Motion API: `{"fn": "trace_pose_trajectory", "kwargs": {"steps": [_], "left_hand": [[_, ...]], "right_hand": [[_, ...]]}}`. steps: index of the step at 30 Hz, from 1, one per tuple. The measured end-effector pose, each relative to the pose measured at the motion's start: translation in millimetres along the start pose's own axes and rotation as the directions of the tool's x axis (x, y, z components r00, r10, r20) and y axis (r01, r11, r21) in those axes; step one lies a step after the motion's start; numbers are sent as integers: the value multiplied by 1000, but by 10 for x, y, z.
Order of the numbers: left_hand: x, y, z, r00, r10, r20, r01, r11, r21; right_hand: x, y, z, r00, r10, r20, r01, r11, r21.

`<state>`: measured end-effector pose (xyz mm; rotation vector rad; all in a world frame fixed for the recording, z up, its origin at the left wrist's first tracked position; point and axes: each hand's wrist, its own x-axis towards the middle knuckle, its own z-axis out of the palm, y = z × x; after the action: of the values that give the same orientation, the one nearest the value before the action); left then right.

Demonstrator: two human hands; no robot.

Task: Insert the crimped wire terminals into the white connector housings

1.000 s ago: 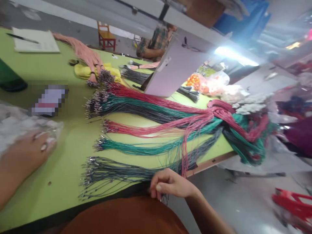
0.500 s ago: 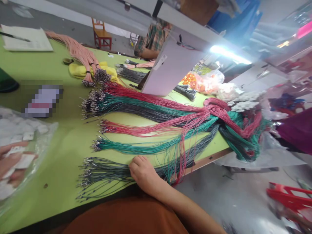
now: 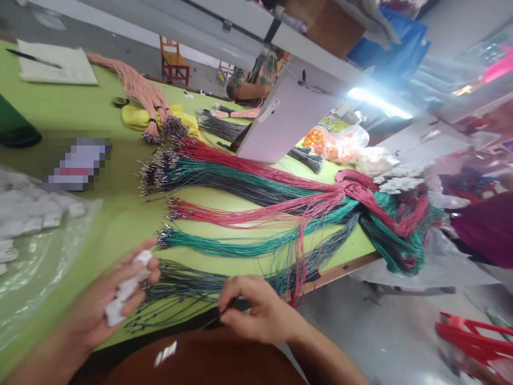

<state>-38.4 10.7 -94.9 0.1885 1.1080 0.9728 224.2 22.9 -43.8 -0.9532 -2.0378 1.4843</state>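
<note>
My left hand (image 3: 90, 307), palm up, has its fingers curled round several white plastic connectors (image 3: 127, 289). My right hand (image 3: 260, 310) is closed, thumb against fingers, on a thin dark wire (image 3: 213, 320) at the table's front edge. Just beyond it lies a bundle of dark grey wires (image 3: 192, 282) with metal-tipped ends, partly hidden by my left fingers. Green wires (image 3: 228, 244) and red wires (image 3: 224, 216) lie in separate bundles farther back. A small white piece (image 3: 165, 353) shows against my brown clothing; whether it rests there or is falling, I cannot tell.
On the left a clear plastic bag (image 3: 52, 256) holds white connectors, with a blurred-out phone (image 3: 78, 164) behind it. A white panel (image 3: 276, 120) stands upright on the green table (image 3: 120, 214). Across the table a person in a plaid shirt (image 3: 256, 75) is partly visible.
My left hand has come out of the plastic bag to the right, carrying white connectors. My right hand has lifted off the grey bundle toward me and now pinches a single wire.
</note>
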Motion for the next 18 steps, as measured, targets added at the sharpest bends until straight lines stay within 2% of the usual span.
{"fn": "trace_pose_trajectory", "kwargs": {"steps": [2,3,4,5,7,9,11,14,18], "left_hand": [[54,-136,217,989,-45,143,29,993,110],[91,-204,294,979,-62,196,32,987,156],[132,-268,345,972,-66,227,21,980,198],[176,-322,372,970,-53,236,-7,970,244],[260,-400,368,967,4,253,-91,938,335],[324,-441,321,965,55,258,-157,906,393],[361,-457,271,963,68,260,-177,888,424],[377,-455,233,965,42,258,-159,877,453],[369,-441,243,971,70,229,-159,905,394]], "right_hand": [[127,-92,111,990,-1,144,-26,983,184],[197,-93,162,987,15,159,-56,965,258],[264,-65,200,991,54,120,-88,950,298],[324,-15,223,994,109,28,-112,949,296],[411,121,225,955,196,-224,-157,971,181],[452,245,192,901,201,-385,-206,978,28],[462,322,160,891,171,-421,-220,973,-70],[460,371,154,903,103,-416,-187,968,-165],[457,421,177,909,-18,-415,-104,958,-269]]}}
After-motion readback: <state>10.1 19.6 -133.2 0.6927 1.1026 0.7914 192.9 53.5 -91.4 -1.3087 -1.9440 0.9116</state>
